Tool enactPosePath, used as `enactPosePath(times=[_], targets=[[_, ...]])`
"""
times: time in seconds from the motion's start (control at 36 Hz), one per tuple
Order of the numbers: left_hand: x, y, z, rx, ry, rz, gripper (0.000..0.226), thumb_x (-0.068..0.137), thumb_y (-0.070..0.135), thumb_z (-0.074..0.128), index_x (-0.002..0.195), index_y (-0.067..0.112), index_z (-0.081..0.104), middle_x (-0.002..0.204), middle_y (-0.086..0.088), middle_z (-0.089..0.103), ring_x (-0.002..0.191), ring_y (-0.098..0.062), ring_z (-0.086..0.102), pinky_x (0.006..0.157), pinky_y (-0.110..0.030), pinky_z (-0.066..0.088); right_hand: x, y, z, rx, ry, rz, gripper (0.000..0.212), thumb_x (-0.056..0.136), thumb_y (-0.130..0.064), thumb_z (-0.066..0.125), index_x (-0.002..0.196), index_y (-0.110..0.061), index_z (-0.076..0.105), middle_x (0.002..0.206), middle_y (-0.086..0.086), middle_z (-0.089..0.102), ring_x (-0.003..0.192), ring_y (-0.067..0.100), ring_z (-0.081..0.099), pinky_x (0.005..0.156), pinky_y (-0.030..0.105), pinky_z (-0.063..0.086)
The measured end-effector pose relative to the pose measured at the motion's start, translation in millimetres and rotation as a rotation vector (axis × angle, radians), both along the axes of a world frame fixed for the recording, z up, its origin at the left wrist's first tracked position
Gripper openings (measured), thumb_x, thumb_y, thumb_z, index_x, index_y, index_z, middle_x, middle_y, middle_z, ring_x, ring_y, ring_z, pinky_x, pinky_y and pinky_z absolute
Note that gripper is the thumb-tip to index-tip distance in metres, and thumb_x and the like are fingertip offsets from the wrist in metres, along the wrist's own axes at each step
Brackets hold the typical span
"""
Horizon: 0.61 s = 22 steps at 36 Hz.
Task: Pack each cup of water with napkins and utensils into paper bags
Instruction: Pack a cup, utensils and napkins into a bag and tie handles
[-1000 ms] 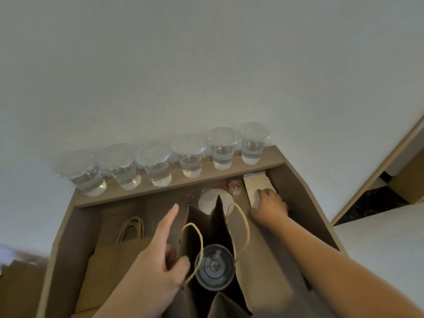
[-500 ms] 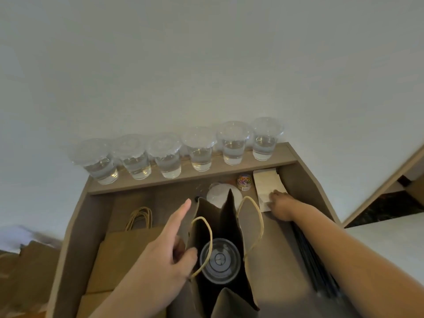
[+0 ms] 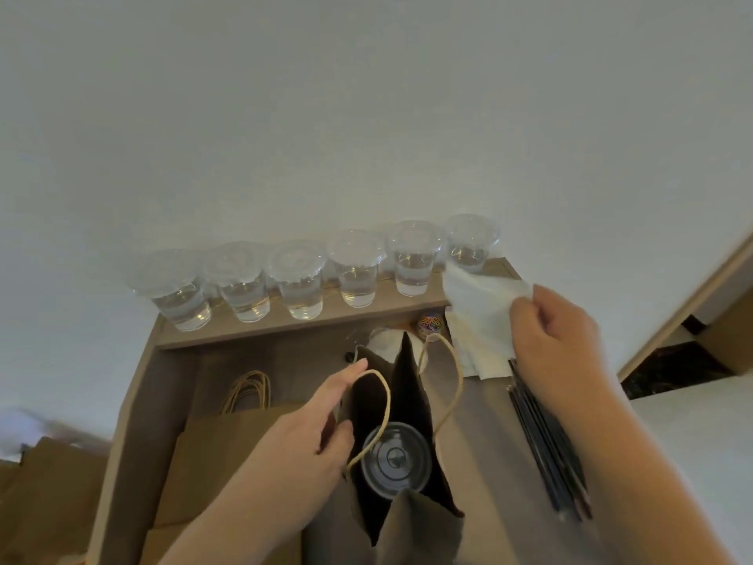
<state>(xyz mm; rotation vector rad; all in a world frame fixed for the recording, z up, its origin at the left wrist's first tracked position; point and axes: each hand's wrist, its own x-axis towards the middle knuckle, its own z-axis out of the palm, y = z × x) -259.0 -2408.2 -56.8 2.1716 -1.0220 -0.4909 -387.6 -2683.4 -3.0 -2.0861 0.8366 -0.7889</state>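
Pinching the napkin [image 3: 478, 303], the right hand [image 3: 558, 340] grips its edge.

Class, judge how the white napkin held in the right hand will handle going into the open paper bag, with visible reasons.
Probably floppy: the white napkin drapes and creases where the right hand pinches its edge. Likely very light, since a fingertip pinch carries it. It may catch on the handles of the paper bag unless guided.
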Motion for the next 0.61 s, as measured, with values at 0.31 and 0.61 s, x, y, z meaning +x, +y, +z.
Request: enactPosePath(times=[0.31,0.61], targets=[[13,13,-7,0.248,0.095,0.030,0.009,0.108,0.025,0.053,0.107,0.020,0.046,0.134,0.002,0.068,0.119,-0.010,0.064,0.092,-0.023,0.051,11,104,70,-0.273,0.605,0.798,0.030,0.107,-0.039,0.046,0.084,-0.023,0.056,0.074,0.000,0.059,0.055,0.009,0.046,0.051,0.025,0.038],[16,20,19,0.048,0.253,-0.103,0.025,0.112,0.040,0.043,0.121,0.060,0.053,0.110,0.029,0.067,0.098,0.005,0.062,0.081,-0.020,0.047,21,88,95,-0.130,0.710,0.594,0.029,0.112,-0.034,0.038,0.096,-0.020,0.059,0.094,0.005,0.064,0.077,0.011,0.056,0.073,0.032,0.045]])
